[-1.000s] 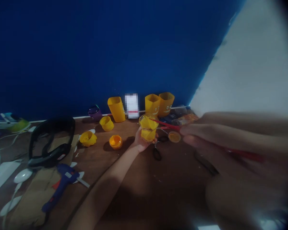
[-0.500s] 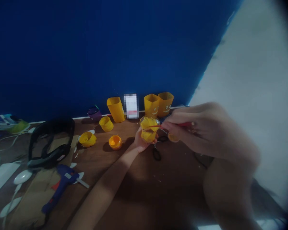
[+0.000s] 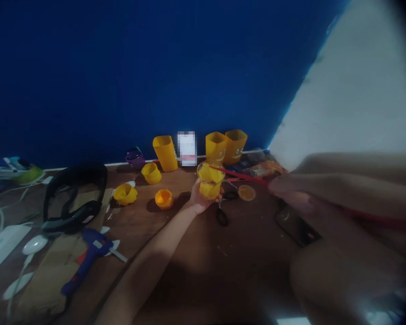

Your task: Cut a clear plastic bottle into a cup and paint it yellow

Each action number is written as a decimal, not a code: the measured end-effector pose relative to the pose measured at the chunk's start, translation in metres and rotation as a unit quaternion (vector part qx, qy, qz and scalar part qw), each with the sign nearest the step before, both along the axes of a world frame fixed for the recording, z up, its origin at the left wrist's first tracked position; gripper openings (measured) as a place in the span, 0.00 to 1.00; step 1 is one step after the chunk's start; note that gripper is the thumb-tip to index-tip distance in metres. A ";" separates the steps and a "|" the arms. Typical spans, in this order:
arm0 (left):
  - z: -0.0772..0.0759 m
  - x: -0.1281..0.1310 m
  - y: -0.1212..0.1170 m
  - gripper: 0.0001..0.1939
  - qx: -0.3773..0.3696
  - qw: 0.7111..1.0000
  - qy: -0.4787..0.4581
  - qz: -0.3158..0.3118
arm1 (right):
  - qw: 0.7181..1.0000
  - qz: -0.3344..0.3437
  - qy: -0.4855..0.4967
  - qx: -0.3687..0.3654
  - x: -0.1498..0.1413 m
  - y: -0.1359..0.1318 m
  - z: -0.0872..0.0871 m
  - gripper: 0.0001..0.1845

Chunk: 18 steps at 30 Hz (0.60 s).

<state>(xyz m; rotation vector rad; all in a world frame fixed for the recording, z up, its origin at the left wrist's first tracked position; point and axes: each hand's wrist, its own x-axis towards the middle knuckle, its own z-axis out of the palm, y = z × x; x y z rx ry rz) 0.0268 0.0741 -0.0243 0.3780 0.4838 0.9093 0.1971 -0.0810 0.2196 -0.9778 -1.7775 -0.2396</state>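
My left hand (image 3: 200,201) is closed around a small clear plastic cup (image 3: 211,181), partly coated in yellow paint and pinched at its middle. A long red paintbrush (image 3: 243,175) is held in my right hand (image 3: 304,189), which is blurred. The brush's far end meets the cup's upper part. An open jar of orange-yellow paint (image 3: 164,198) stands left of my left hand. Its likely lid, a round disc (image 3: 246,193), lies to the right. Scissors (image 3: 222,216) with black handles rest just below the cup. Two yellow-painted pieces (image 3: 151,174) (image 3: 125,194) sit farther left.
Yellow containers (image 3: 165,153) (image 3: 215,146) (image 3: 236,146), some with smiling faces, line the blue wall beside a purple cup (image 3: 135,158). At left are a blue glue gun (image 3: 88,259), cardboard (image 3: 47,280), a black headset-like frame (image 3: 71,203) and a white spoon (image 3: 35,245). A phone-like dark object (image 3: 301,230) lies right.
My right hand has drawn back to the right, so more of the red paintbrush shows. My left hand still holds the cup in nearly the same place.
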 end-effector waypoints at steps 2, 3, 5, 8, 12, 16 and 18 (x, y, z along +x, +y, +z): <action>0.002 0.000 -0.001 0.25 0.003 1.000 0.010 -0.006 | 0.997 0.045 -0.059 -0.027 0.003 0.003 0.001 0.16; 0.004 0.001 -0.002 0.25 0.005 1.000 0.017 -0.012 | 0.990 0.076 -0.107 -0.049 0.007 0.006 0.002 0.13; 0.008 0.002 -0.004 0.24 0.013 0.999 0.032 -0.023 | 0.975 0.150 -0.159 -0.041 0.014 0.014 0.003 0.12; 0.012 0.003 -0.006 0.24 0.027 0.998 0.049 -0.034 | 0.965 0.179 -0.179 -0.063 0.019 0.025 0.003 0.13; 0.012 0.005 -0.006 0.29 0.058 0.996 0.055 -0.049 | 0.959 0.168 -0.213 -0.074 0.017 0.033 0.002 0.12; 0.008 0.005 -0.006 0.31 0.076 0.994 0.052 -0.050 | 0.965 0.145 -0.209 -0.061 0.015 0.033 0.005 0.12; 0.008 0.004 -0.006 0.31 0.077 0.994 0.052 -0.050 | 0.970 0.140 -0.189 -0.058 0.015 0.030 0.006 0.13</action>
